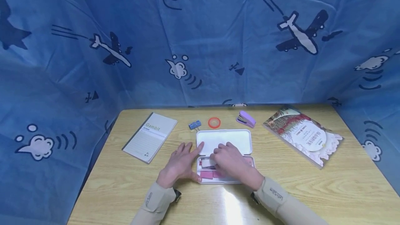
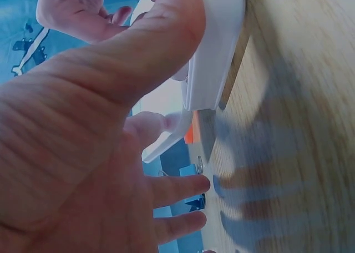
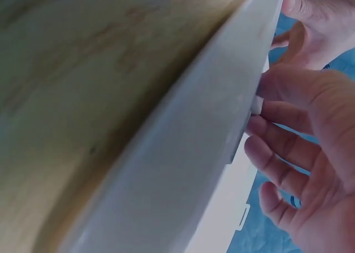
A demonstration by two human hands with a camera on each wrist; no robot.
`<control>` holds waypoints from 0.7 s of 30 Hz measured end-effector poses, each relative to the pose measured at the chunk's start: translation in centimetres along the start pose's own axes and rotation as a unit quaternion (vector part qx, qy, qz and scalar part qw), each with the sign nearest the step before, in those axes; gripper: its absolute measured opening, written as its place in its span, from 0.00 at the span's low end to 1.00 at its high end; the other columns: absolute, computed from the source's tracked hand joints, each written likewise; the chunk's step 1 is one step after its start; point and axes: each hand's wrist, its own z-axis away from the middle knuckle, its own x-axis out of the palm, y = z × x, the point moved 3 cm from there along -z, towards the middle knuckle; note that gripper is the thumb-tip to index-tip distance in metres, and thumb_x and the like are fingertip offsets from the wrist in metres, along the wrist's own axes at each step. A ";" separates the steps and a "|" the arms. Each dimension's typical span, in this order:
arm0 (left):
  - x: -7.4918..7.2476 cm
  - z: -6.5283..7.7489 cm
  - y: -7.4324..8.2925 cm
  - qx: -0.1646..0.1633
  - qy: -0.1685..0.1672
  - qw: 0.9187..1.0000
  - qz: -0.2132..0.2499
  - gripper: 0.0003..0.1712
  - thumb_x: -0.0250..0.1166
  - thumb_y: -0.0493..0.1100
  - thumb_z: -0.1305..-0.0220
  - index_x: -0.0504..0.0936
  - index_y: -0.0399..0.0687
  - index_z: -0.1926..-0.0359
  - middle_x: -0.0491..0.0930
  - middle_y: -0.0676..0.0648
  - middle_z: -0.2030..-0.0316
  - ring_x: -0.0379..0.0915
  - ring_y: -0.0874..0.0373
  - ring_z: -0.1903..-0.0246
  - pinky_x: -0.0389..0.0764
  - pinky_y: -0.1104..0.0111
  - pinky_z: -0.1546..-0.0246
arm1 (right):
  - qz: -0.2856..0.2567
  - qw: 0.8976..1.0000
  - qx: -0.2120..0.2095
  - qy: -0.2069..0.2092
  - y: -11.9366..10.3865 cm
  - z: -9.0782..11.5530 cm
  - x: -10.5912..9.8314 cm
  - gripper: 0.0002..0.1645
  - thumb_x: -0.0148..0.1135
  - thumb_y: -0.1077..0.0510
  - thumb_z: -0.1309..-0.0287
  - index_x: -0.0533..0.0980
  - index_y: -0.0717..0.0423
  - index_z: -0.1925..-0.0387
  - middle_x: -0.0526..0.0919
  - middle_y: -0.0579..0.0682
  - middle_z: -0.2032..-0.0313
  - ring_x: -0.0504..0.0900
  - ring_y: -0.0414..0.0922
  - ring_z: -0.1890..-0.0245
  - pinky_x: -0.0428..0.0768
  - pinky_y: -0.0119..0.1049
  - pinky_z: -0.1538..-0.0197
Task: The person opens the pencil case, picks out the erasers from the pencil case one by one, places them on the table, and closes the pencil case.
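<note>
A white pencil case (image 1: 223,182) lies on the table with its lid (image 1: 223,138) folded back. Inside it, pink blocks (image 1: 206,174) sit in the front compartment. A white eraser (image 1: 208,163) is at the back compartment, and my right hand (image 1: 232,160) pinches it between thumb and fingers, as the right wrist view also shows the white piece (image 3: 257,105) at the fingertips. My left hand (image 1: 181,162) steadies the case's left side, fingers spread, thumb at the front corner and index finger by the lid. The right hand hides part of the contents.
Behind the case are a blue binder clip (image 1: 195,124), a roll of tape (image 1: 214,122) and a purple stapler (image 1: 246,118). A notebook (image 1: 150,137) lies to the left, a colourful book (image 1: 304,138) to the right. A blue patterned curtain (image 1: 206,44) hangs beyond the wooden table (image 1: 297,183).
</note>
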 end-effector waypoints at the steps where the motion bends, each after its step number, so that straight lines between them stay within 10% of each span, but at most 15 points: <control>1: 0.0 0.0 0.0 0.001 0.000 1.000 0.001 0.79 0.84 0.66 0.72 0.49 0.65 0.19 0.54 0.32 0.23 0.47 0.28 0.24 0.59 0.33 0.28 | -0.001 1.000 0.000 0.005 0.0 0.0 -0.1 0.07 0.76 0.54 0.56 0.86 0.43 0.71 0.83 0.39 0.74 0.73 0.40 0.71 0.73 0.32 0.65; 21: 0.1 0.1 0.0 -0.010 -0.016 1.000 0.024 0.77 0.84 0.63 0.67 0.47 0.66 0.19 0.52 0.34 0.22 0.43 0.30 0.22 0.54 0.35 0.25 | -0.071 0.987 0.105 0.101 9.2 8.5 -3.4 0.16 0.73 0.65 0.55 0.86 0.55 0.59 0.90 0.52 0.61 0.85 0.50 0.61 0.83 0.46 0.57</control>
